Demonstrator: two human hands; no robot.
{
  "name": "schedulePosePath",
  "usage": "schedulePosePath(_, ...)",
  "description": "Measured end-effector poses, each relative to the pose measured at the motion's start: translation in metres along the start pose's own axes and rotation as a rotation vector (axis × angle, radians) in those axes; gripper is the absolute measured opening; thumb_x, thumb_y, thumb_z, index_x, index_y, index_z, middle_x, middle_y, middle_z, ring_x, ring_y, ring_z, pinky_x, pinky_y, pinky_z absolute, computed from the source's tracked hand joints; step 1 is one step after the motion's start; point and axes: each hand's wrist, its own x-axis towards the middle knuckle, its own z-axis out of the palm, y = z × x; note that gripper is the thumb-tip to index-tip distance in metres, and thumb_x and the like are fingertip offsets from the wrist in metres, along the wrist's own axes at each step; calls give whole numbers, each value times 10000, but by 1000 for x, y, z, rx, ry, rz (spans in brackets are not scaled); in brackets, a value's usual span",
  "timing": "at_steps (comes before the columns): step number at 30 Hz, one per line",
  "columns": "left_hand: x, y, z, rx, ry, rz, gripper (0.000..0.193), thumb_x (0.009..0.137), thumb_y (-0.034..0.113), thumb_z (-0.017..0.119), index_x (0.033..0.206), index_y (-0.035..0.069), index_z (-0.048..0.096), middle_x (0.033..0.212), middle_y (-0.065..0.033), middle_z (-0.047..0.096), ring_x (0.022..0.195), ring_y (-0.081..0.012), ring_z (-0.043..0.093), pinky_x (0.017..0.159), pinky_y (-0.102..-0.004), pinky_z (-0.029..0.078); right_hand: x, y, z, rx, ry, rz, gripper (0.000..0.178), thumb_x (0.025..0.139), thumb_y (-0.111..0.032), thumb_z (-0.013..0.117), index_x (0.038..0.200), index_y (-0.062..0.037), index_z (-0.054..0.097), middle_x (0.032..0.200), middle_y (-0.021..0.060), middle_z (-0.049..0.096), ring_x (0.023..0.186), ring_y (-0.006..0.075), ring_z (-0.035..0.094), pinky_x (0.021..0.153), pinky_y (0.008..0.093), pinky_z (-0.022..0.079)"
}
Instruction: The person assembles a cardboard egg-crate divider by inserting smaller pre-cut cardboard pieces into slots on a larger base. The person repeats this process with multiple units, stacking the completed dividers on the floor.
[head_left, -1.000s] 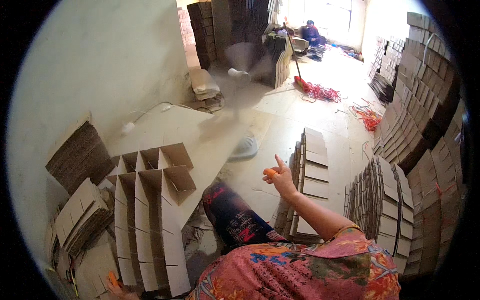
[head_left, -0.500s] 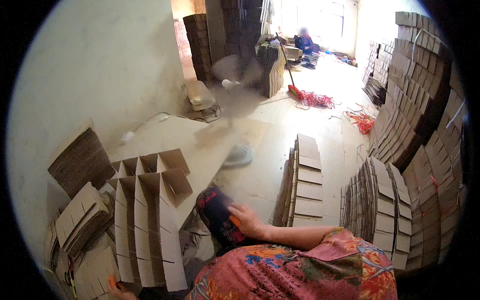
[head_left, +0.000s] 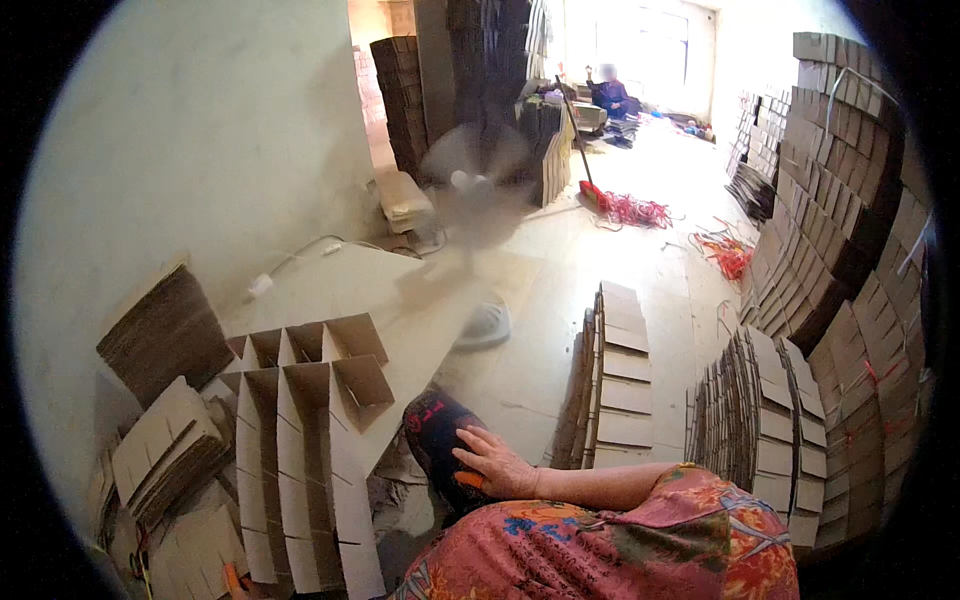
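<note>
A: Where is the person's right hand?

B: It lies on the dark patterned trouser leg, with the palm turned down. The fingers are stretched and a little spread, and I see nothing gripped in them. An orange finger cover is worn there.

A: And the left hand?

B: The lower edge cuts off most of it, so I cannot tell how much its fingers are bent, or whether it has hold of something. A bit of orange shows on it too. It is just beside the flat tan slitted cardboard sheet.

A: Where is the tall tan cardboard divider grid?

B: It stands to the right of this sheet, made of crossed strips. Its far part is over the cream flat worktop, and its near end comes close to the left hand.

A: Which things are around?

B: To the left of the grid there is a tilted pile of tan slotted cardboard strips. To the right of the leg, a row of folded tan cardboard dividers is on the pale floor.
</note>
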Motion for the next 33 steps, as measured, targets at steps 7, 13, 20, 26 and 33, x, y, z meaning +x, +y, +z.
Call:
schedulePosePath(7, -14, -72, 3, -43, -143, -210, 372, 909, 143, 417, 1236, 5, 526, 1174, -161, 565, 1018, -286, 547, 865, -385, 455, 7, -4, -4, 6, 10, -11, 453, 799, -303, 649, 1128, -11, 541, 1304, 229, 412, 1207, 408, 382, 980, 481, 348)
schedulePosePath(13, -14, -47, 10, -402, -139, -166, 467, 926, 247, 406, 1311, -17, 423, 1286, -182, 474, 1104, -301, 498, 901, -406, 438, 5, 0, -7, -10, -22, 12, 455, 802, -319, 642, 1134, -22, 548, 1309, 206, 422, 1209, 388, 389, 965, 479, 359)
schedulePosePath(20, -11, -47, 6, -62, -46, 52, 470, 923, 314, 433, 1218, -42, 518, 1228, -201, 521, 1104, -326, 503, 939, -437, 414, 6, 0, -4, -4, -11, 6, 437, 799, -308, 644, 1128, -34, 557, 1306, 188, 433, 1201, 375, 403, 943, 476, 375)
schedulePosePath(26, -7, -6, 1, -126, 11, 32, 419, 913, 277, 467, 1172, -37, 564, 1171, -205, 566, 1056, -331, 541, 927, -439, 419, 6, 0, -4, -4, -22, 16, 433, 797, -304, 646, 1126, -35, 560, 1306, 185, 435, 1198, 378, 405, 946, 476, 375)
schedulePosePath(33, -7, -8, -2, -120, 5, 117, 355, 907, 202, 491, 1167, -27, 571, 1155, -195, 580, 1051, -333, 545, 928, -451, 412, 6, 0, -3, 7, -39, 35, 427, 802, -304, 640, 1125, -36, 562, 1312, 186, 426, 1211, 382, 391, 964, 479, 367)
